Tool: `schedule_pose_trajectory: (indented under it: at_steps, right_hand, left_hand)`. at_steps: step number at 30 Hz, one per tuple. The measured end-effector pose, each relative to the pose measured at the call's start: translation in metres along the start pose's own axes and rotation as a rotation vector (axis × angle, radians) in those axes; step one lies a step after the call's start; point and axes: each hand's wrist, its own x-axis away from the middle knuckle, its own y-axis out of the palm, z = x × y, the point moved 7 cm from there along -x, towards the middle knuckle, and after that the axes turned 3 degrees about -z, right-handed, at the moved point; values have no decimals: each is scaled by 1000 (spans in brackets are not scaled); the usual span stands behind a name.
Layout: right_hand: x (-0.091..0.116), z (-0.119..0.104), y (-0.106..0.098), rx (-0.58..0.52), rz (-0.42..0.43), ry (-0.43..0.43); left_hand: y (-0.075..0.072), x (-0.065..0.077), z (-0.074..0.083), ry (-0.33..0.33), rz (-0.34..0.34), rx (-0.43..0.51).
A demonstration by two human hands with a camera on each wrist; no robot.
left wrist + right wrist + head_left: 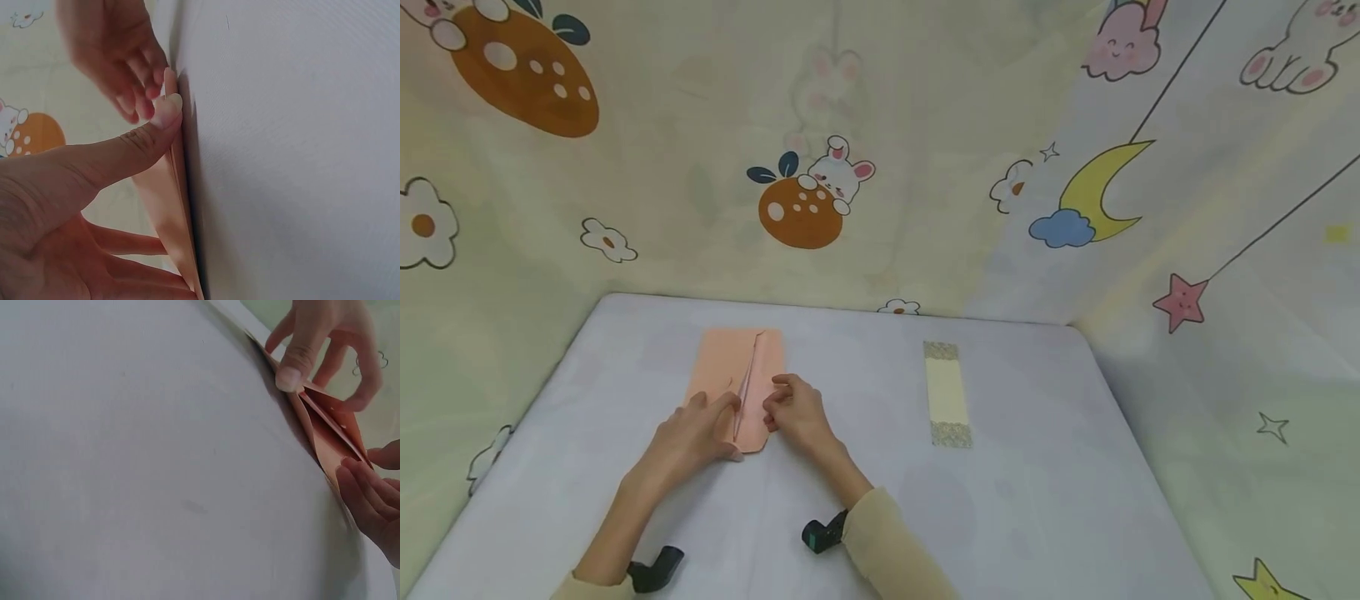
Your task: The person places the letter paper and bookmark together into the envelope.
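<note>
Paper [721, 358] in a peach colour lies folded on the left part of the white-covered surface [1037, 500], its long sides running away from the person. A lifted flap [765, 367] along its right side leaves a narrow gap, and the right wrist view looks into the pocket between the layers. The left hand [694, 433] is fairly open, fingers spread over the paper's left part, thumb pressing at the near edge. The right hand [799, 417] is nearly closed, pinching the flap's right edge between thumb and fingertips. Well apart to the right lies a cream strip [948, 392] with speckled, glittery bands at both ends. Black devices sit at both wrists, beside the cream sleeves [898, 546]. Behind the surface hangs a pale backdrop [925, 125] printed with rabbits, flowers, stars and a yellow moon.
</note>
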Motion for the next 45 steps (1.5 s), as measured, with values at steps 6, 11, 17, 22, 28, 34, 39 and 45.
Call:
schedule_pose_trajectory:
  at_steps: [6,11,17,22,28,34,39,45]
  right_hand:
    - [16,-4,-32,191,-2,-61]
    - [30,-3,-52,326,15,-133]
    - [44,1,-68,422,53,-167]
    - [53,4,-81,462,75,-151]
    - [61,11,-103,505,118,-144]
    - [68,16,-126,556,186,-165]
    - [74,19,-143,619,247,-126]
    - [81,23,-163,626,298,-60]
  left_hand:
    - [-2,1,0,14,22,-25]
    - [-3,2,0,19,41,-25]
    - [-1,2,0,18,49,-12]
    - [1,2,0,13,50,-8]
    - [-1,2,0,16,49,3]
    - [0,1,-1,14,45,14]
    - [1,0,-2,3,32,20]
    - [2,-1,-3,-6,27,17]
